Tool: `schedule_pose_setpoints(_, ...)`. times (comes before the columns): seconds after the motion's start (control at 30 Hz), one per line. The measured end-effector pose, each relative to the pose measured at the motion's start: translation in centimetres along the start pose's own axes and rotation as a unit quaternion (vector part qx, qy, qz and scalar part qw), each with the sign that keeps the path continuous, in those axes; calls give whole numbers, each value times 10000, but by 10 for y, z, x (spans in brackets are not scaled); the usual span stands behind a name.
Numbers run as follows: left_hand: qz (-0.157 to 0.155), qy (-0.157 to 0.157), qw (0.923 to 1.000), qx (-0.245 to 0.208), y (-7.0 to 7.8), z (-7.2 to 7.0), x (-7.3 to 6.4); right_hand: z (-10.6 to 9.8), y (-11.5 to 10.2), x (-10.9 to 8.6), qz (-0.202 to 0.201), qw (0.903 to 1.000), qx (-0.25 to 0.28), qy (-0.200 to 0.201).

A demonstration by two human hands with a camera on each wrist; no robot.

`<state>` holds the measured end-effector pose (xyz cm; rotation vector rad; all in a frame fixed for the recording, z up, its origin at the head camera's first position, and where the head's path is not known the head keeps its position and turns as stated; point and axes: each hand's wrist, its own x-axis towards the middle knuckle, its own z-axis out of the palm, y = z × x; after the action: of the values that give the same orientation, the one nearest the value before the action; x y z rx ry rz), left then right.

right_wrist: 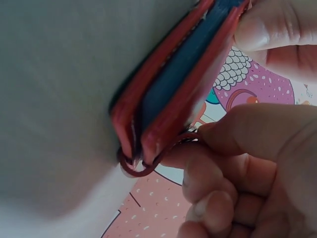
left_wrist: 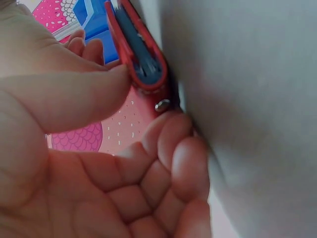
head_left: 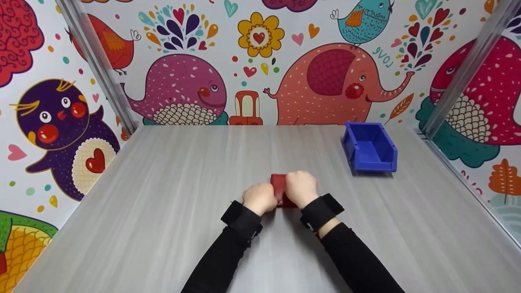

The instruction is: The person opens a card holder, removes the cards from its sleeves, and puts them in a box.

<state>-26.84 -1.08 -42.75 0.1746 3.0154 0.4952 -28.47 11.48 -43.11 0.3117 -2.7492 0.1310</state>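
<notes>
A small red wallet (head_left: pixel 278 185) lies on the table between the two hands. Its dark blue inside shows at the edges in both wrist views. My left hand (head_left: pixel 259 198) pinches its left end, thumb above and curled fingers below, beside a round metal snap (left_wrist: pixel 162 105). At the other end, my right hand (head_left: pixel 301 187) pinches a narrow red strap (right_wrist: pixel 138 172) between thumb and forefinger; the strap loops round the wallet's open edge. In the head view both hands hide much of the wallet.
A blue plastic bin (head_left: pixel 370 148) stands at the back right of the grey table (head_left: pixel 195 175). Printed cartoon walls (head_left: pixel 252 53) and metal frame posts (head_left: pixel 101 69) border the table at the back and sides.
</notes>
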Motion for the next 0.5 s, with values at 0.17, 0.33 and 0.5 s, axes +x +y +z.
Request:
schedule_pose_setpoints(0.17, 46, 23, 10000, -11, -1, 1, 0, -1, 4, 0, -111, 9999, 123, -1)
schedule_pose_setpoints(0.33, 54, -2, 10000, -34, -1, 0, 0, -1, 8, -1, -378, 9987, 267, 213)
schedule_pose_setpoints(0.5, 62, -4, 10000, -49, -1, 0, 0, -1, 13, 0, -400, 9979, 491, 143)
